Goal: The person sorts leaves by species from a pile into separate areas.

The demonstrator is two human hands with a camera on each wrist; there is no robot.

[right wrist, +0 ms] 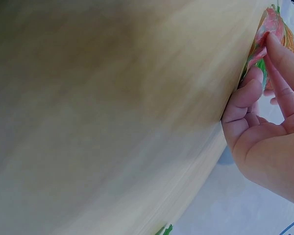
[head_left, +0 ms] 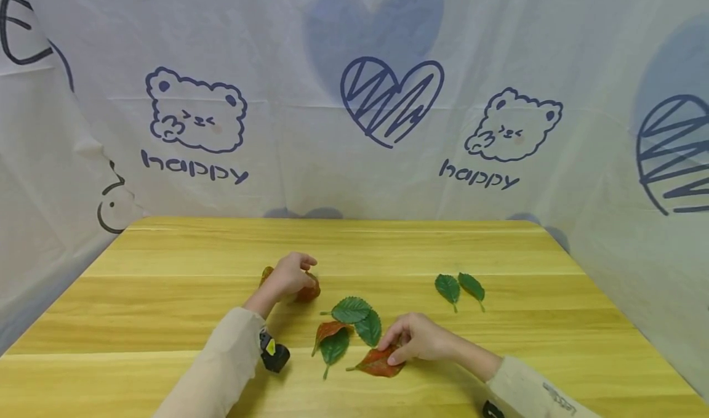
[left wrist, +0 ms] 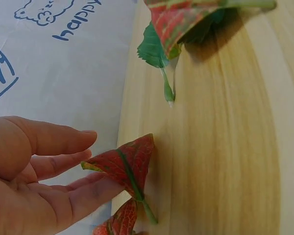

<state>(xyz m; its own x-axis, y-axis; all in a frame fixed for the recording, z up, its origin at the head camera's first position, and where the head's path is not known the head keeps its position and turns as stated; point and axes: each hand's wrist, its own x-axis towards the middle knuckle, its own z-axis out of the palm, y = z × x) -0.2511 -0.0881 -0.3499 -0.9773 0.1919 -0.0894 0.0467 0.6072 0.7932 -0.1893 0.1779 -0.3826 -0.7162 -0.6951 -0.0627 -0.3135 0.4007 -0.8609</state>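
My left hand (head_left: pixel 287 276) hovers over red leaves (head_left: pixel 310 290) at the left middle of the table. The left wrist view shows its thumb and fingers spread apart, with the fingers beside and partly behind a red leaf (left wrist: pixel 130 166); a second red leaf (left wrist: pixel 120 221) lies below. Nearer the front, my right hand (head_left: pixel 423 338) pinches a red leaf (head_left: pixel 378 362) by its right end, thumb on top. Between the hands, green leaves (head_left: pixel 351 309) and another red leaf (head_left: pixel 328 330) overlap in a loose group. In the right wrist view, fingertips touch the red leaf (right wrist: pixel 270 24).
Two green leaves (head_left: pixel 447 288) lie apart on the right side of the wooden table (head_left: pixel 166 319). A white cloth (head_left: pixel 288 135) printed with hearts and bears hangs behind and beside the table. A black camera mount (head_left: pixel 275 353) sits at the left wrist.
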